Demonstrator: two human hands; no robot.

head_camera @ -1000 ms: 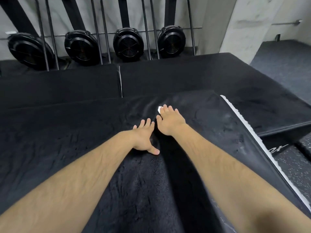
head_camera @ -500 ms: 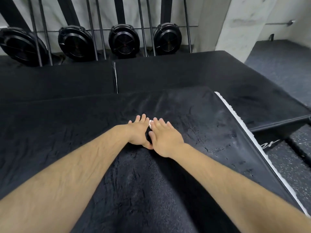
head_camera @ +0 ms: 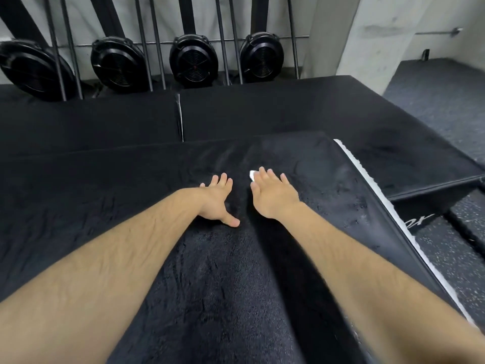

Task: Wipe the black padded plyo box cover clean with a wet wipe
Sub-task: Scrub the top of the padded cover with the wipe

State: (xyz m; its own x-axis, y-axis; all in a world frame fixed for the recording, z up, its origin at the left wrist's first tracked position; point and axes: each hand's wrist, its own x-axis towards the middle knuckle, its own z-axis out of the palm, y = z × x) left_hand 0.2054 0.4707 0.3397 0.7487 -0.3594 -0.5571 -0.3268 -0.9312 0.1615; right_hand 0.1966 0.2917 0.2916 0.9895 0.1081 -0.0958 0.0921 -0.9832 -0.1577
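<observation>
– Fingers (head_camera: 263, 172) of the right hand (head_camera: 274, 198): how do they lie?
– Straight and close together, pressing the wet wipe (head_camera: 252, 175) flat onto the black plyo box cover (head_camera: 231, 290).
– And the left hand (head_camera: 215, 203)?
– Flat on the cover just beside the right, not touching it. Its fingers are straight and slightly spread, the thumb sticks out toward the right hand, and it holds nothing.
– Where on the cover is the wipe?
– Toward the far edge, right of the middle, in from the far right corner. Only a small white corner shows past the index finger; the rest is under the hand.
– Room to move?
– Wide, wrinkled cover to the left, and more back between the forearms. There is less to the right, where the right edge, marked by a white strip (head_camera: 367, 185), drops to speckled floor (head_camera: 446, 258). Past the far edge, two more black pads (head_camera: 262, 111) lie side by side.
– What is cut off?
– The cover's near and left edges run out of view. On the side of the right-hand pad, white lettering (head_camera: 417, 222) is half hidden by the cover's edge. Behind the pads, four round black fan housings (head_camera: 193, 61) stand among dark rails (head_camera: 154, 35) against a pale wall (head_camera: 86, 19).
</observation>
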